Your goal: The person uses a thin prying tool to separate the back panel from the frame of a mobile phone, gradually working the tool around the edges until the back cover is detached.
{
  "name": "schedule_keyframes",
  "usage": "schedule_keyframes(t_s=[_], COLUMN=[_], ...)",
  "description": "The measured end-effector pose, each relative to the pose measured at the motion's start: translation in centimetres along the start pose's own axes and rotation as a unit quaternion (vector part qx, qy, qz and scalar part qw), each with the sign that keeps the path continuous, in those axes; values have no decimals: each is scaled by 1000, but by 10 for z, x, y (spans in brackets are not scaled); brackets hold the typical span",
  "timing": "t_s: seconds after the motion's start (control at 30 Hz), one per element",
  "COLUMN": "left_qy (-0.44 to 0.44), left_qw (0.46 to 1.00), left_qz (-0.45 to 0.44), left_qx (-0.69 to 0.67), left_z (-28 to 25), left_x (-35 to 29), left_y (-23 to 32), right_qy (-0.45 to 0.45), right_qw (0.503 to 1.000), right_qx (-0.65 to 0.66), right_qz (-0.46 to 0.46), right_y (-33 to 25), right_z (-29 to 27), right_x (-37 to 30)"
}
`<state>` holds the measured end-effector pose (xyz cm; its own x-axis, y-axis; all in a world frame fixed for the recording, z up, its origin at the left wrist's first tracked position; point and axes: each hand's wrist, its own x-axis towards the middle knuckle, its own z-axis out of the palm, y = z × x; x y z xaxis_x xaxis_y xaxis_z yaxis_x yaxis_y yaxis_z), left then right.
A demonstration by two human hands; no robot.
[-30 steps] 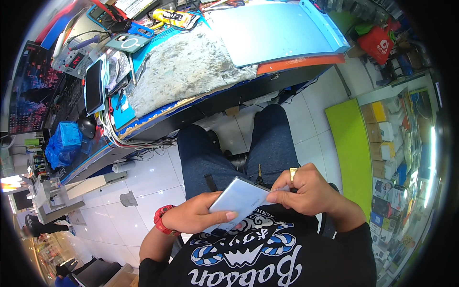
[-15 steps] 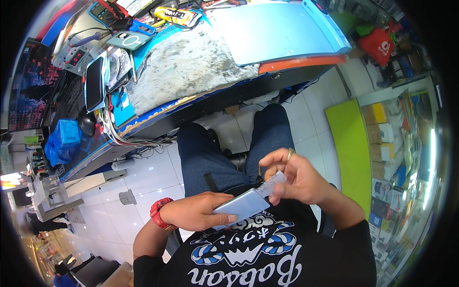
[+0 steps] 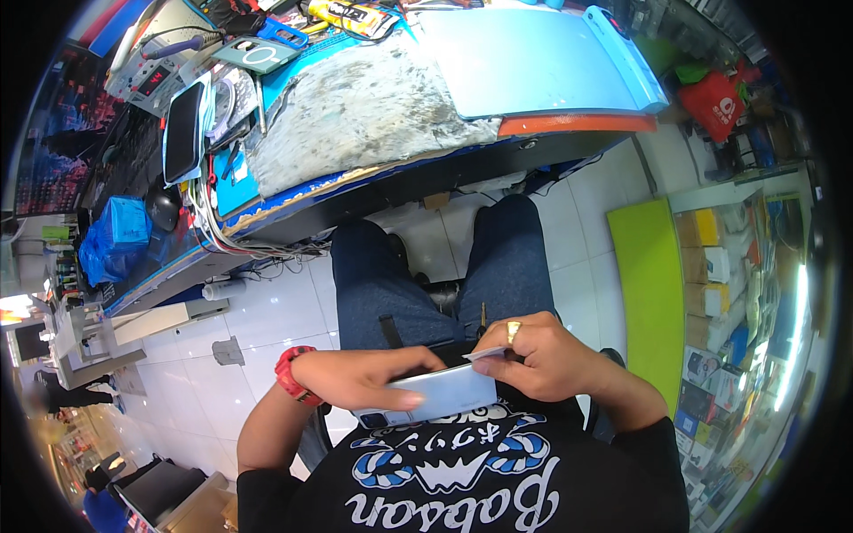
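Observation:
My left hand grips a pale silver-blue smartphone in front of my chest. Its thumb lies across the phone's back, and the fingers pass behind the upper edge. The camera end of the phone points left. At the phone's right end, my right hand is closed in a pinch on a thin, light card. The card is seen at a slant along the upper edge; whether it touches or enters a seam there I cannot tell.
Ahead stands a workbench with a stained grey mat and a light blue board. A dark-screened phone lies at its left, near a soldering station. A glass display case is on the right.
The phone has turned closer to level and shifted slightly left. My right fingers, more spread before, have closed on the card, which has tilted and now shows much less of its face.

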<state>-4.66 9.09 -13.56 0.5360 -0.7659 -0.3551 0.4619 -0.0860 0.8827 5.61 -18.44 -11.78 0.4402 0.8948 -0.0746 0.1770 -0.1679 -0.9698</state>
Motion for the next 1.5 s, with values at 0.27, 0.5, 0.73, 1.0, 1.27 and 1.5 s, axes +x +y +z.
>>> schedule_keyframes(t_s=[0.27, 0.5, 0.73, 1.0, 1.27, 1.5], left_qy=[485, 538, 528, 458, 467, 428], left_qw=[833, 825, 814, 792, 816, 829], left_qz=[164, 165, 215, 303, 267, 255], left_qx=[-208, -51, -106, -264, -212, -254], left_z=[33, 13, 16, 24, 21, 17], left_x=[-19, -10, 25, 39, 50, 46], left_y=[-68, -27, -33, -23, -12, -12], right_qy=[234, 89, 155, 119, 188, 225], right_qw=[929, 989, 944, 956, 961, 952], right_qx=[246, 49, 225, 233, 173, 188], right_qz=[148, 111, 185, 129, 103, 85], right_y=[25, 29, 22, 17, 13, 14], right_z=[60, 61, 73, 61, 63, 62], right_x=[-18, -16, -8, -11, -4, 4])
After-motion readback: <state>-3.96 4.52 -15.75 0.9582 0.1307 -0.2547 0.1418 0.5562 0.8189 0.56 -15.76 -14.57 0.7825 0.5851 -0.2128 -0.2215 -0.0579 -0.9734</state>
